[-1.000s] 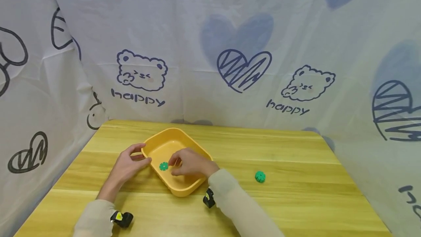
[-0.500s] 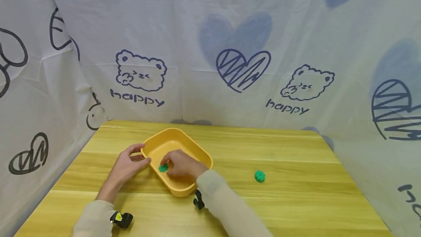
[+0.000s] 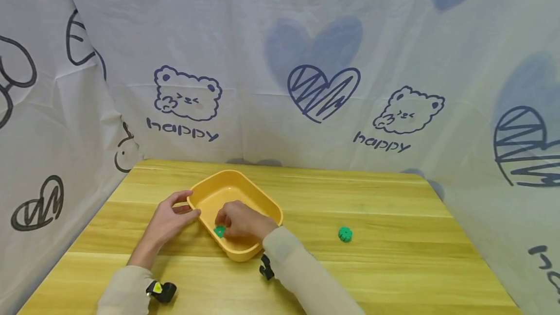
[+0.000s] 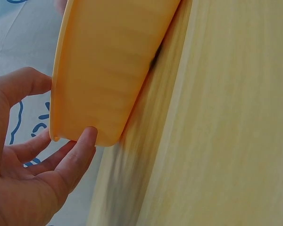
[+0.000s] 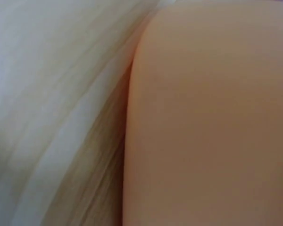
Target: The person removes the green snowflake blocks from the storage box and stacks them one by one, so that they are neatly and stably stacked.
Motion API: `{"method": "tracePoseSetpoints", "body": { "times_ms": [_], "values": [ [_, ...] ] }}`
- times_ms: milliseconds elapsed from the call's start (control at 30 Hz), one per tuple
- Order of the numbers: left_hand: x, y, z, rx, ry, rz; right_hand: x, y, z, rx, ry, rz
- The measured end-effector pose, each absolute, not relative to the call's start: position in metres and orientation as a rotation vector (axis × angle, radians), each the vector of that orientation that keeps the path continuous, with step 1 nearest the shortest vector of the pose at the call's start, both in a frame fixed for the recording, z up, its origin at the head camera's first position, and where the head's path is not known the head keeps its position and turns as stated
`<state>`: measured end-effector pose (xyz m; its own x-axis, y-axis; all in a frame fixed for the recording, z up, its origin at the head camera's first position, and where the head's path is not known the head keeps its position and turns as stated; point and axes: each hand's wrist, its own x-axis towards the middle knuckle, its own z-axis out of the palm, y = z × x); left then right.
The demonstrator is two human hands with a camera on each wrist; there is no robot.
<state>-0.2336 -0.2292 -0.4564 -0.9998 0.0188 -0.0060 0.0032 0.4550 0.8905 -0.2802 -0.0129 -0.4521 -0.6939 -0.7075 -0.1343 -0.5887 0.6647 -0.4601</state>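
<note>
In the head view, a yellow plastic tray (image 3: 239,256) stands on the wooden table. My left hand (image 3: 168,220) grips its left corner, thumb on one side and fingers on the other. The left wrist view shows the fingertips of that hand (image 4: 42,174) against the rim and outer wall of the tray (image 4: 108,70). Inside the tray, my right hand (image 3: 242,220) has curled fingers at a small green notched plastic disc (image 3: 220,231), seemingly pinching its edge; the fingertips are partly hidden. The outer wall of the tray (image 5: 207,122) fills much of the right wrist view, blurred.
Another green piece (image 3: 345,234), which looks like a small stack of notched discs, lies on the table (image 3: 393,266) right of the tray. A printed cloth (image 3: 262,130) hangs behind the table and along its sides.
My right hand has reached left to the green disc, and the disc has shifted slightly toward the tray's near side. The left hand and tray have stayed in place.
</note>
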Motion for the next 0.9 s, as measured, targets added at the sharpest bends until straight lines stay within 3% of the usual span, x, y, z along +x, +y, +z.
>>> {"method": "tracePoseSetpoints", "body": {
  "times_ms": [900],
  "values": [
    [-0.236,-0.231,-0.457,0.031,2.677,1.641,-0.274,-0.003,-0.448,-1.182,2.595,-0.469]
  ]
}}
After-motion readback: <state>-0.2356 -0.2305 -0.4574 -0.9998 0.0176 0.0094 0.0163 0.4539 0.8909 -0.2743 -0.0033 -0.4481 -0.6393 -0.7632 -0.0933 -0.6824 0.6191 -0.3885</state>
